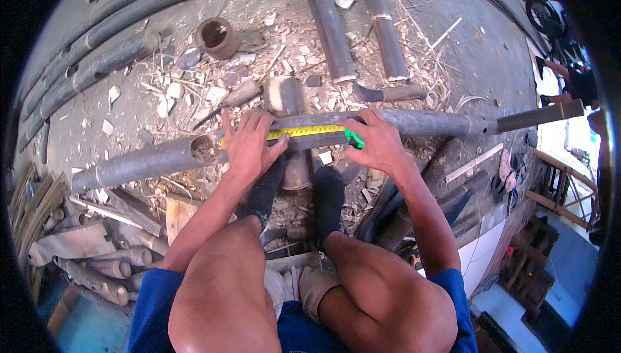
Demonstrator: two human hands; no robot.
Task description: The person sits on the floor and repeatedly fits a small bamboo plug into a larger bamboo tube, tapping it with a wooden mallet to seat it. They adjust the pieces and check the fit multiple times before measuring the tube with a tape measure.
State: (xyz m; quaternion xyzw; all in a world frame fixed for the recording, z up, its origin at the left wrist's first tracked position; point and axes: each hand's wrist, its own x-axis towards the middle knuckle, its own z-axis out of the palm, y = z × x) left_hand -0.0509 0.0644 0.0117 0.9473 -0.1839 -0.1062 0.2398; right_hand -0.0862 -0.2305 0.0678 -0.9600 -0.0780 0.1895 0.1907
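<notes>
A dark bamboo pole [427,122] lies crosswise before me, above my feet. The yellow blade of a tape measure [307,133] is stretched along it. My left hand [249,143] curls over the pole at the blade's left end, the thumb pressing on the blade. In my right hand [378,143] is the tape measure's green case [354,138], held against the pole with the fingers over its far side. Left of my left hand, a dark bamboo section [139,164] shows a hollow opening [206,149]; whether it joins the pole is hidden.
Wood chips [173,90] litter the floor. Beyond the pole lie a wooden-handled knife [243,94], another wooden-handled tool [401,93], a wooden block [284,96] and a brown pot [217,38]. Several bamboo poles [116,62] rest at far left. A person [566,81] is at far right.
</notes>
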